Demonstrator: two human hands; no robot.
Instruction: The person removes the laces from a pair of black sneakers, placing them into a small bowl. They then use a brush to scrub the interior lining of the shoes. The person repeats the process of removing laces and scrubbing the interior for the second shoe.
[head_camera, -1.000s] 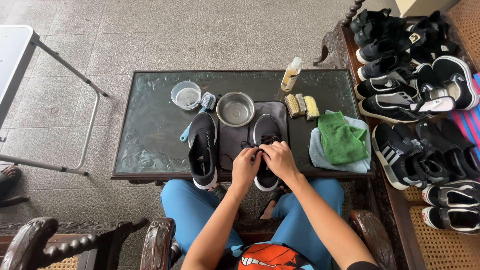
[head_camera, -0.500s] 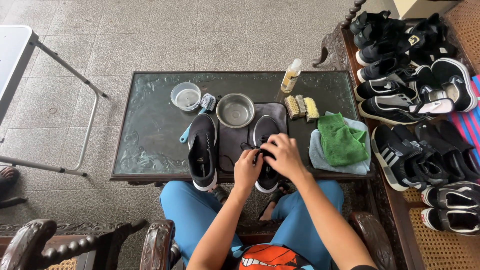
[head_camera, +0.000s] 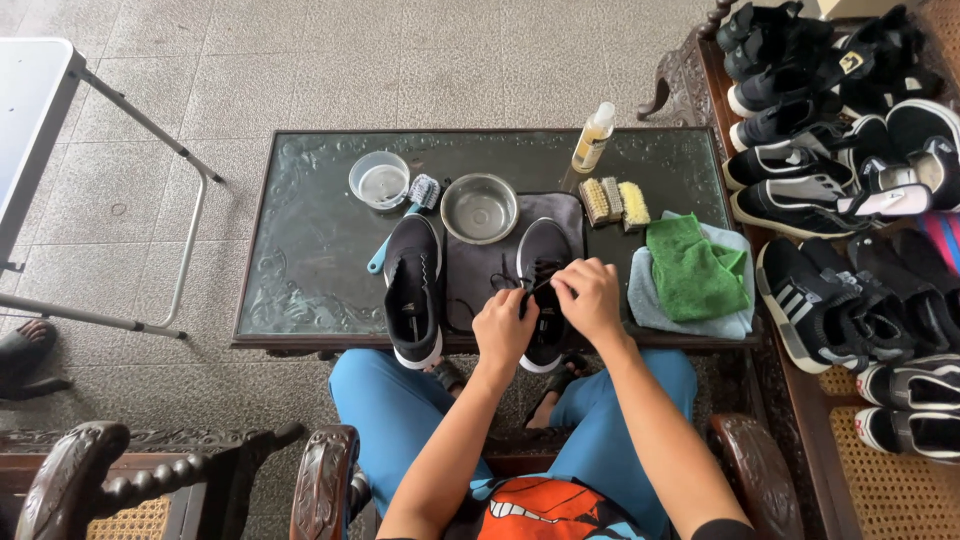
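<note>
Black sneaker (head_camera: 545, 290) with white sole, lying toe-away on dark mat (head_camera: 480, 275) at near edge of glass-topped desk (head_camera: 300, 250). Left hand (head_camera: 503, 328) over its heel half, right hand (head_camera: 590, 298) just beside, over the lacing. Fingers of both hands drawn narrow, pinching black lace (head_camera: 512, 284) between them; loose loops of that lace trailing left across the mat. Lace partly out of the eyelets, apparently — too small to tell how many rows remain threaded. Judged from this: unlacing under way, not finished.

Second black sneaker (head_camera: 413, 290) left of the first, apart from both hands, tongue open, seemingly without lace. Nothing wet or soapy visible on either shoe, so scrubbing judged not yet begun.

Behind the mat: steel bowl (head_camera: 480, 208), clear plastic cup (head_camera: 379, 180), blue-handled brush (head_camera: 408, 210) between cup and second sneaker. Further right: small spray bottle (head_camera: 593, 137) standing upright, two hand brushes (head_camera: 614, 201) side by side, green cloth (head_camera: 692, 268) on top of a pale blue one. All untouched.

On wicker bench (head_camera: 900, 500) at right, many more dark shoes (head_camera: 840, 190) in a crowded row, well apart from the hands.
</note>
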